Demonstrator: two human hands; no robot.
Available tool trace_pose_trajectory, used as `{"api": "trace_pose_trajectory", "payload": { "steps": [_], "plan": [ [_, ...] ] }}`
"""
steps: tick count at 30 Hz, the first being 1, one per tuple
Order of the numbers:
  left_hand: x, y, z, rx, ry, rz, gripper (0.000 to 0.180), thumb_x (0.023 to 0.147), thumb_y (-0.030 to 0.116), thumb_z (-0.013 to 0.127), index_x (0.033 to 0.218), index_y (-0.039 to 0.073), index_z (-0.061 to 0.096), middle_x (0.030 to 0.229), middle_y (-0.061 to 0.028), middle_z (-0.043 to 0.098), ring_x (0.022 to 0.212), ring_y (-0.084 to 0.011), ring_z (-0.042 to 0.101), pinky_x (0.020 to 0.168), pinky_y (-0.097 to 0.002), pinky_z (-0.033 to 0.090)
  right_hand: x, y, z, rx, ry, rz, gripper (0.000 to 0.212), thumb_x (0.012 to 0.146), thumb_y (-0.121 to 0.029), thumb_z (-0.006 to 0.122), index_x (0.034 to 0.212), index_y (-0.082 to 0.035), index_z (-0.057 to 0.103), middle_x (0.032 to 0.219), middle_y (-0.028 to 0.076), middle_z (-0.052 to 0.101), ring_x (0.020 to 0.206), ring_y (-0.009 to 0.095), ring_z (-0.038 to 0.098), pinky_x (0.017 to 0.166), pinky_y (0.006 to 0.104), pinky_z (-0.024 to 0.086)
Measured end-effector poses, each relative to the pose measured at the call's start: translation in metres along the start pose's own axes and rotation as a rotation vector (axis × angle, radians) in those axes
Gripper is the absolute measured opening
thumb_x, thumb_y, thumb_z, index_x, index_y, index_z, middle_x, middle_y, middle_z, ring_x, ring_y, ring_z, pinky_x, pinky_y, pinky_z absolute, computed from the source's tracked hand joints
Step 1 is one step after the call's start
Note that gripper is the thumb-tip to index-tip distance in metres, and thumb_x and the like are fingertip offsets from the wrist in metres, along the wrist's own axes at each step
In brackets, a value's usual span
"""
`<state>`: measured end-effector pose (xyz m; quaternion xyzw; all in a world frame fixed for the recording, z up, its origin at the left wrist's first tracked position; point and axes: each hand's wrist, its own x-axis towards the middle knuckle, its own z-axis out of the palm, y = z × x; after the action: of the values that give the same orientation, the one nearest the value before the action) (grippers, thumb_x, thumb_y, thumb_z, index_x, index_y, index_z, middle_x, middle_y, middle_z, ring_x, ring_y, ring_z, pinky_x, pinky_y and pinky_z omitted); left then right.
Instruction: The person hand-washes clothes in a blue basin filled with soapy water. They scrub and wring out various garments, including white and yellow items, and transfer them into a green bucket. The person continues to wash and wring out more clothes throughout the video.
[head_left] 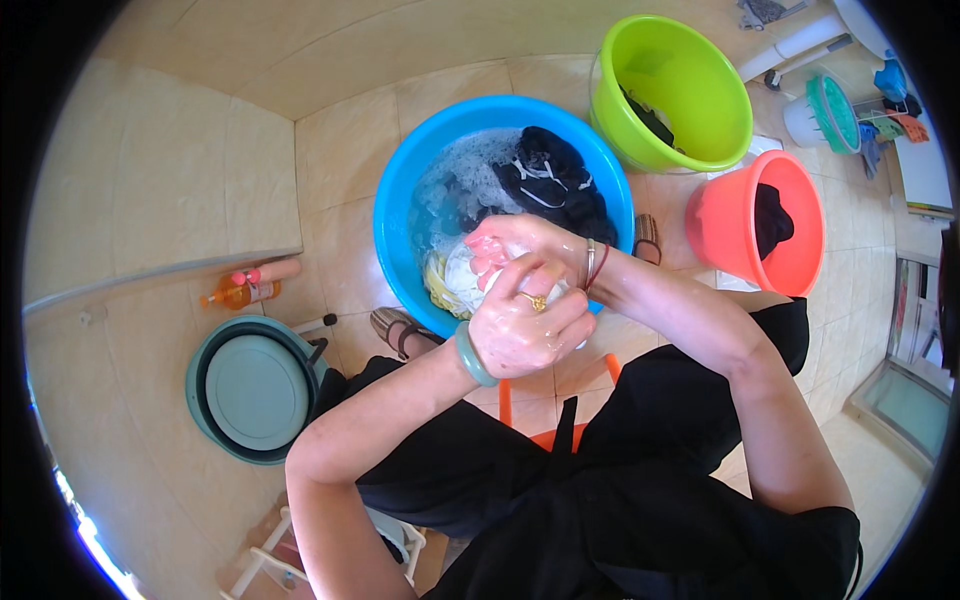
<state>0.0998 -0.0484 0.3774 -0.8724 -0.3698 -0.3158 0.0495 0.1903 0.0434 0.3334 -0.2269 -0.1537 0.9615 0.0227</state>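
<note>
Both my hands are clenched on the wet white cloth [462, 272] over the near rim of the blue basin [400, 200], left hand [520, 325] nearer me, right hand [525, 245] beyond it, cloth bunched between them.

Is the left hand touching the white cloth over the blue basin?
Touching. The head view shows the left hand closed around the white cloth, with no gap.

This looks like a home washing area, with beige floor tiles [250, 170], a blue basin [400, 200] of soapy water and clothes in the middle, green [720, 100] and orange [720, 230] tubs far right, and a detergent bottle [245, 290] left.
</note>
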Motion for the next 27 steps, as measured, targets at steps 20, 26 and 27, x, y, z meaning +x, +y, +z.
{"api": "trace_pose_trajectory", "payload": {
  "steps": [20, 26, 27],
  "plan": [
    [-0.086, -0.107, 0.064, -1.591, -0.035, -1.845, 0.078, 0.086, 0.074, 0.044, 0.140, 0.018, 0.044, 0.141, -0.0031, 0.048, 0.123, -0.0235, 0.048, 0.098, -0.0494, 0.036, -0.043, -0.069, -0.004, -0.597, 0.590, -0.460, 0.056, 0.099, -0.052, 0.043, 0.115, -0.003, 0.065, 0.099, 0.009, 0.070, 0.092, 0.018, 0.067, 0.077, 0.0359, 0.056],
    [-0.043, -0.089, 0.094, -1.914, 0.118, -1.630, 0.093, 0.082, 0.083, 0.032, 0.149, 0.020, 0.030, 0.151, -0.0062, 0.035, 0.133, -0.0365, 0.039, 0.103, -0.0669, 0.028, -0.059, -0.073, -0.029, -0.077, 0.248, -0.517, 0.044, 0.097, -0.037, 0.055, 0.126, -0.003, 0.054, 0.125, 0.011, 0.059, 0.114, 0.022, 0.059, 0.086, 0.0410, 0.054],
    [-0.037, -0.087, 0.095, -2.100, 0.144, -1.515, 0.094, 0.081, 0.084, 0.032, 0.150, 0.020, 0.029, 0.152, -0.0063, 0.034, 0.134, -0.0375, 0.037, 0.103, -0.0684, 0.026, -0.061, -0.075, -0.028, -0.029, 0.242, -0.558, 0.041, 0.096, -0.032, 0.059, 0.122, -0.002, 0.056, 0.123, 0.012, 0.061, 0.111, 0.022, 0.061, 0.082, 0.0394, 0.056]
  ]
}}
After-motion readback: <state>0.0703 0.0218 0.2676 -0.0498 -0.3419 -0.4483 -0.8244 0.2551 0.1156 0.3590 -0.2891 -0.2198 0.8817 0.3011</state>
